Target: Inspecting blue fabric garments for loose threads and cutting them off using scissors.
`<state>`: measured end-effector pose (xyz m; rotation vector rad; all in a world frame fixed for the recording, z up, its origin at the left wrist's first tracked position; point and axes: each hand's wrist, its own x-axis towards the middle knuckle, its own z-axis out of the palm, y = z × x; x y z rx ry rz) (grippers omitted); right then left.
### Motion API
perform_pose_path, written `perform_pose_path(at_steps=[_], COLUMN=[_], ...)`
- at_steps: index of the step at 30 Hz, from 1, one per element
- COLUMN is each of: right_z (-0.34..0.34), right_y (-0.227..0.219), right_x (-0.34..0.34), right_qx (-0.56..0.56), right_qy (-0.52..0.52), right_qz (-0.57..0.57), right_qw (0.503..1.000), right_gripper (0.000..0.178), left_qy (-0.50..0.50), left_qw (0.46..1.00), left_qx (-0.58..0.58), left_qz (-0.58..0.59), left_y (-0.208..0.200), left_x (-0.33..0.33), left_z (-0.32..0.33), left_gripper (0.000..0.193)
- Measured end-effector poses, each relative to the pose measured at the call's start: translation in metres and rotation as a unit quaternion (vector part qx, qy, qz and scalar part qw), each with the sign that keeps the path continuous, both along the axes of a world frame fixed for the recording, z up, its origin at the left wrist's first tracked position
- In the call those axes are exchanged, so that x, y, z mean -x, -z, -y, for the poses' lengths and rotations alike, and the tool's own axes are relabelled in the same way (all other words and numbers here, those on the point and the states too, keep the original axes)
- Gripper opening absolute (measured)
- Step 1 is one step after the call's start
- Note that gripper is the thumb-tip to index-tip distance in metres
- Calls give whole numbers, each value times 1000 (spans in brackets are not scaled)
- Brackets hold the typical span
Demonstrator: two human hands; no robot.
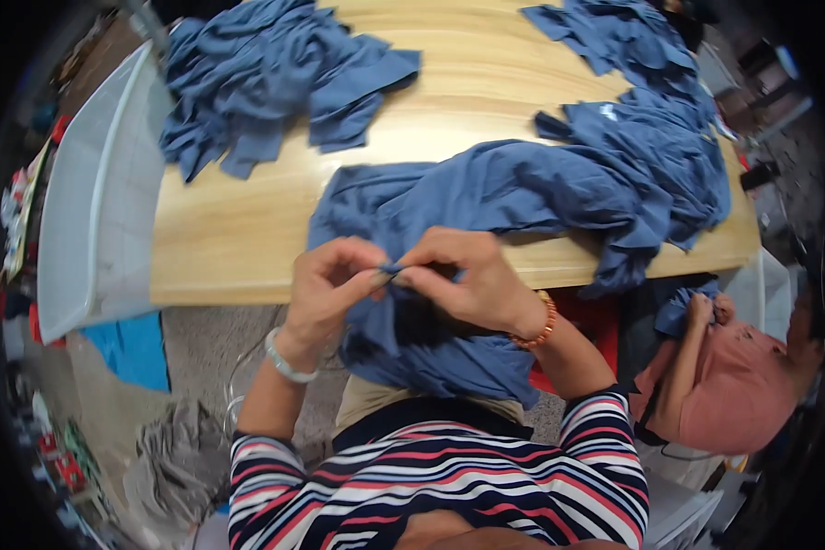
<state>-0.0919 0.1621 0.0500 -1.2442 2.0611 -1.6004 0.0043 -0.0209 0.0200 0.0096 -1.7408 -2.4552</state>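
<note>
A blue garment [504,188] lies partly on the table's near edge and drapes down over my lap. Both hands meet at one small edge of it, in front of my body. My left hand [335,280] pinches the cloth between thumb and forefinger, its other fingers curled. Close against it, my right hand [458,270] pinches the same bit of fabric from the other side. The fingertips almost touch, so the exact detail between them is too small to make out.
A pale wooden table [229,247] spans the front. One heap of blue cloth [257,78] is at far left, another [660,137] at right. A translucent white bin [92,202] stands left. At right a person in a pink top [733,394] handles blue cloth. Grey fabric [179,467] lies lower left.
</note>
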Motion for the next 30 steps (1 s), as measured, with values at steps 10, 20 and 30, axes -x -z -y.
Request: perform_pose_path(at_steps=[10,20,30], right_z=[-4,0,7], right_y=[8,14,2], right_x=[6,-8,-11], right_qx=[50,66,98], right_qy=[-16,50,145], right_qz=[-45,-111,-248], right_qw=[998,990,953], right_gripper=[10,10,11], left_qy=[3,-27,-224], left_qw=[998,992,909], left_qx=[64,124,319], left_qz=[3,-25,-147], left_y=[-14,-8,0], left_x=[4,3,-4], left_z=[-2,-5,-38], left_gripper=[10,11,15])
